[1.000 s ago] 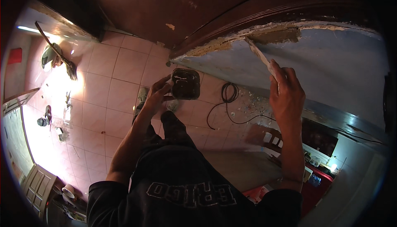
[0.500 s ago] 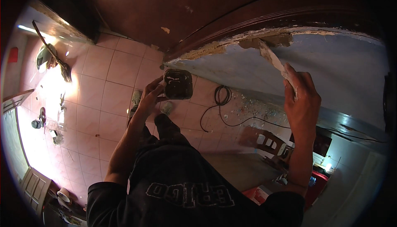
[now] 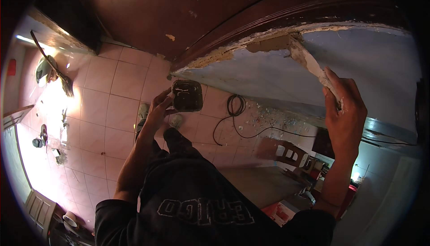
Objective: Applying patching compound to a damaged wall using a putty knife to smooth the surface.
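Observation:
My right hand (image 3: 346, 107) is closed round the handle of a putty knife (image 3: 309, 62), whose blade is caked with pale filler. Its tip touches the wall's broken edge beside a brown door frame (image 3: 242, 31). A patch of wet-looking brown filler (image 3: 268, 44) covers part of that edge, left of the blade. Lower and to the left, my left hand (image 3: 157, 108) grips the side of a small dark square tub (image 3: 187, 96). Light smears show inside the tub; how much it holds I cannot tell.
A black cable (image 3: 236, 106) lies coiled on the pink tiled floor (image 3: 127, 78), near scattered paint chips (image 3: 277, 119). A wooden chair (image 3: 291, 153) and a table (image 3: 251, 185) stand at lower right. A broom (image 3: 65, 82) leans at far left.
My right hand and the putty knife have moved right along the wall edge, and more of the brown filler shows left of the blade. My left hand still holds the tub.

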### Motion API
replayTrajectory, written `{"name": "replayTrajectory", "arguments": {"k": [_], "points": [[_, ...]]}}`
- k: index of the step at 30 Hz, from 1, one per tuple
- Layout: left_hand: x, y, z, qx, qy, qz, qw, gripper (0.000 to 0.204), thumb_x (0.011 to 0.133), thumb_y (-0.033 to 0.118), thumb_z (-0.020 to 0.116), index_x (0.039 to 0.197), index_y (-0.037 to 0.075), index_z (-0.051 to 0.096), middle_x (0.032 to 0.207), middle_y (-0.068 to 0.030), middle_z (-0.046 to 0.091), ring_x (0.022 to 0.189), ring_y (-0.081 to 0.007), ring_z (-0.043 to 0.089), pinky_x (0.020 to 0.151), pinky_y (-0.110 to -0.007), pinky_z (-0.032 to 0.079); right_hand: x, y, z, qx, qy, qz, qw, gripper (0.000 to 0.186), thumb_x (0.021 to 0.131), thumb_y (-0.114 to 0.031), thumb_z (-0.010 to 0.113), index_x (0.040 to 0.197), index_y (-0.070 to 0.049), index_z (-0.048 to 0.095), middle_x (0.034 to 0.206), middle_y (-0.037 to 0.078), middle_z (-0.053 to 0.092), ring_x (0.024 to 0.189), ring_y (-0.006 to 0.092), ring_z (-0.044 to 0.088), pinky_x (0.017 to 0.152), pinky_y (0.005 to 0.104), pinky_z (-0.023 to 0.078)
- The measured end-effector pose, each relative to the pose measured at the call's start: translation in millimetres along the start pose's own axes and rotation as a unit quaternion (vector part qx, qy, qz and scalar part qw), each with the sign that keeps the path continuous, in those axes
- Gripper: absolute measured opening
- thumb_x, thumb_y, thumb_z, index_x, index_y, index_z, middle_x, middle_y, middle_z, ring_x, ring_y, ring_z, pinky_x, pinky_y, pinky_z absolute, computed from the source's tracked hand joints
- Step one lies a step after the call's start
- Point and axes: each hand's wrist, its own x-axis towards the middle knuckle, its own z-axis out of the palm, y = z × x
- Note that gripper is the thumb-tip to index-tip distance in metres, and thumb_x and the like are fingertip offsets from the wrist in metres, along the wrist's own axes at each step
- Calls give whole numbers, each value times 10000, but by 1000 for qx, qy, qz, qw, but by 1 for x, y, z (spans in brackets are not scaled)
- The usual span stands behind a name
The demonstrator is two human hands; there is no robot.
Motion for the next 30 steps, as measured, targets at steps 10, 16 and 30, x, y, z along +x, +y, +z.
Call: {"name": "replayTrajectory", "arguments": {"k": [10,16,30], "points": [[-8,0,-6,10,12,10,1000,607,1025,348,628,1525,44,469,1271,-88,677,1126,-203,689,894,-413,598,-56,46,34,101,113,6,988,394,916,1,705,1301,-80,691,1097,120,707,978,239,722,806,375,583],[3,-1,20,21,16,-6,1000,617,1019,360,644,1520,43,472,1252,-91,680,1126,-207,686,870,-402,597,-59,83,130,301,163,-7,940,359,923,-30,731,1280,-41,697,1168,140,719,1054,235,704,869,349,563],[11,-14,61,30,-10,-8,999,613,1017,337,655,1522,45,467,1234,-92,684,1125,-187,682,913,-399,599,-39,112,156,334,194,-46,921,353,925,-33,734,1277,-39,708,1151,145,732,1019,229,719,842,345,577]]}}
